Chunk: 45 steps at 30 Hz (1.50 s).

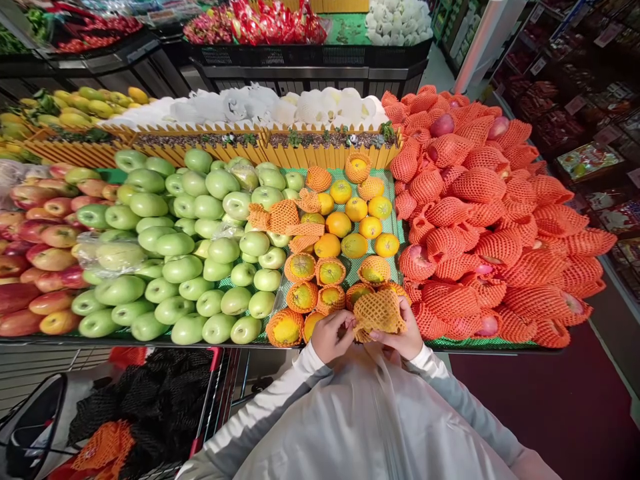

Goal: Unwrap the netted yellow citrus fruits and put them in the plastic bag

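Between my hands, at the front edge of the display, is an orange foam fruit net (379, 312). It looks fairly flat, and I cannot tell whether a fruit is inside. My left hand (332, 339) pinches its left edge with bent fingers. On the other side my right hand (406, 335) grips the right edge, thumb in front. Just beyond lie oranges (339, 225) in a shallow section, some bare and several sitting in orange foam nets (301, 297). Loose foam nets (284, 217) rest at the left of the oranges.
Green apples (173, 241) fill the left side, with red apples (53, 260) farther out. Fruit in red foam nets (485, 227) is heaped on the right. A low yellow fence (330, 157) runs behind. A shopping cart (213, 393) with black netting (150, 400) stands lower left.
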Motion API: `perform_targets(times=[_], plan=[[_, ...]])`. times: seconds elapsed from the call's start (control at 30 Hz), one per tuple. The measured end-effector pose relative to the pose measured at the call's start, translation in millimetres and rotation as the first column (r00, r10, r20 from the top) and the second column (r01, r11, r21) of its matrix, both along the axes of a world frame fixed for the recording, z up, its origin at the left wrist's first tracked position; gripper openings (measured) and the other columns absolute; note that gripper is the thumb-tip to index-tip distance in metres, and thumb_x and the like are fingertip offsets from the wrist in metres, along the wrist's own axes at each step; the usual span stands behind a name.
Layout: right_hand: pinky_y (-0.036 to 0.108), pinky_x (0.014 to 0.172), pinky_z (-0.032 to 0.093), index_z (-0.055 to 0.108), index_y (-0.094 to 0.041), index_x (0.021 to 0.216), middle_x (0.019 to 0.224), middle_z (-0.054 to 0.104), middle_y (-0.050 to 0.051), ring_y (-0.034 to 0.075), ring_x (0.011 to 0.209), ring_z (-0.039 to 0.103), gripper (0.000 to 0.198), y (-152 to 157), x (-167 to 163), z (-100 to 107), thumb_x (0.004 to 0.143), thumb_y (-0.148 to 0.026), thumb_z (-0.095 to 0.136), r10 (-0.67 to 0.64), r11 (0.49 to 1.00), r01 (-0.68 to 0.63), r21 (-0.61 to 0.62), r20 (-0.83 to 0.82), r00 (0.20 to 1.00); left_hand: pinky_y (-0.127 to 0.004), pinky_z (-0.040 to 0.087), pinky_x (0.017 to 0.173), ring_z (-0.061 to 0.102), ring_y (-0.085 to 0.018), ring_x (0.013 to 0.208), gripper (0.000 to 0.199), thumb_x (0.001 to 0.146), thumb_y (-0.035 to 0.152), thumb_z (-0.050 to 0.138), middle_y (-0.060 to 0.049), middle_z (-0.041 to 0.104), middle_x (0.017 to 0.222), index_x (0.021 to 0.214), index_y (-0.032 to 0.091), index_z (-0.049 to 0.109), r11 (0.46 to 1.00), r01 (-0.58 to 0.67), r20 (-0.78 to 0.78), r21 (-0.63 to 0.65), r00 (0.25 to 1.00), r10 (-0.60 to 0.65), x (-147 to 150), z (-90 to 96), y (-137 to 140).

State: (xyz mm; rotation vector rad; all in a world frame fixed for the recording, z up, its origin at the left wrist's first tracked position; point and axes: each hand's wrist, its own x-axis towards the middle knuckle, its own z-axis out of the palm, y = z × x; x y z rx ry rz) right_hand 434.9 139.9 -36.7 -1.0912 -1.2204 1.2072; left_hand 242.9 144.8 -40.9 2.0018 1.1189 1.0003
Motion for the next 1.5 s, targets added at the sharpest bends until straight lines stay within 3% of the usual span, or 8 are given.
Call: perform_targets(times=[0.3, 0.53, 0.67, 0.93, 1.17, 1.3, 1.4, 1.5], plan=[[0.046, 0.103, 0.039, 0.042, -0.025, 0.126, 0.127, 0.046, 0.013, 0.028, 0.122, 0.046, 0.072, 0.5, -1.0, 2.1, 0.065, -0.02, 0.079, 0.105, 0.874, -0.229, 0.429, 0.293, 0.95, -0.041, 0.03, 0.114, 0.042, -0.026, 0.128, 0.071, 0.085, 0.059, 0.055, -0.018, 0.045, 0.131, 0.136, 0.011, 0.041, 0.714, 0.452, 0.627, -0.535, 0.779, -0.023, 11.2, -7.8, -12.7], [0.045, 0.103, 0.041, 0.021, -0.024, 0.147, 0.146, 0.028, 0.018, 0.026, 0.128, 0.044, 0.095, 7.4, 10.1, 4.5, 0.069, -0.017, 0.075, 0.346, 0.926, -0.358, 0.118, 0.112, 0.932, -0.031, 0.042, 0.105, 0.048, -0.018, 0.121, 0.076, 0.077, 0.027, 0.072, -0.016, 0.043, 0.13, 0.138, 0.017, 0.028, 0.978, 0.091, 0.576, -0.188, 0.816, 0.035, 9.9, -9.2, -10.7], [0.046, 0.102, 0.04, 0.04, -0.023, 0.139, 0.132, 0.049, 0.013, 0.021, 0.119, 0.053, 0.063, 3.0, 18.0, -4.0, 0.081, -0.027, 0.065, 0.629, 0.693, -0.719, -0.061, -0.437, 0.643, -0.031, 0.044, 0.1, 0.05, -0.02, 0.116, 0.085, 0.066, 0.024, 0.08, -0.015, 0.044, 0.125, 0.135, 0.016, 0.031, 0.996, -0.087, 0.478, -0.003, 0.875, 0.078, 4.9, -4.4, -6.8], [0.042, 0.094, 0.046, 0.063, -0.02, 0.118, 0.103, 0.063, 0.011, 0.023, 0.104, 0.058, 0.045, 0.7, -1.6, -3.7, 0.08, -0.044, 0.065, 0.318, 0.857, -0.475, -0.199, -0.522, 0.791, -0.049, 0.03, 0.111, 0.032, -0.03, 0.135, 0.067, 0.078, 0.021, 0.06, -0.017, 0.031, 0.141, 0.14, 0.019, 0.033, 0.974, 0.226, 0.362, -0.036, 0.911, -0.198, 1.6, 12.4, -4.6], [0.045, 0.091, 0.049, 0.07, -0.021, 0.096, 0.1, 0.065, 0.009, 0.025, 0.096, 0.062, 0.045, -5.4, -1.7, -23.1, 0.068, -0.057, 0.07, 0.098, 0.858, -0.399, -0.324, -0.66, 0.745, -0.021, 0.043, 0.086, 0.051, -0.011, 0.101, 0.031, 0.088, 0.007, 0.054, -0.007, 0.051, 0.106, 0.115, 0.022, 0.055, 0.99, 0.011, 0.616, -0.139, 0.784, 0.078, 0.0, 10.5, 0.1], [0.042, 0.089, 0.051, 0.071, -0.024, 0.1, 0.114, 0.063, 0.007, 0.025, 0.098, 0.062, 0.068, -6.3, -6.4, -24.9, 0.05, -0.069, 0.075, -0.202, 0.725, -0.354, -0.591, -0.674, 0.711, -0.021, 0.04, 0.075, 0.049, -0.012, 0.095, 0.016, 0.088, 0.011, 0.054, -0.006, 0.05, 0.099, 0.101, 0.019, 0.059, 0.988, -0.032, 0.52, -0.151, 0.847, 0.107, -0.3, 2.4, 8.8], [0.042, 0.094, 0.048, 0.07, -0.023, 0.104, 0.12, 0.06, 0.008, 0.026, 0.104, 0.061, 0.081, -4.7, -10.8, -18.8, 0.043, -0.076, 0.074, -0.172, 0.673, -0.412, -0.615, -0.671, 0.721, -0.021, 0.041, 0.071, 0.049, -0.012, 0.09, 0.016, 0.089, 0.012, 0.052, -0.007, 0.049, 0.102, 0.103, 0.017, 0.058, 0.987, -0.015, 0.41, -0.16, 0.908, 0.08, 0.7, -4.5, 10.1], [0.042, 0.098, 0.045, 0.069, -0.022, 0.107, 0.116, 0.062, 0.009, 0.025, 0.108, 0.059, 0.073, -3.4, -15.6, -13.2, 0.06, -0.078, 0.065, 0.022, 0.793, -0.429, -0.433, -0.683, 0.73, -0.028, 0.044, 0.086, 0.05, -0.016, 0.104, 0.021, 0.089, 0.015, 0.049, -0.01, 0.048, 0.114, 0.109, 0.016, 0.055, 0.988, -0.005, 0.339, -0.152, 0.939, 0.057, -2.1, 1.5, 7.6]])
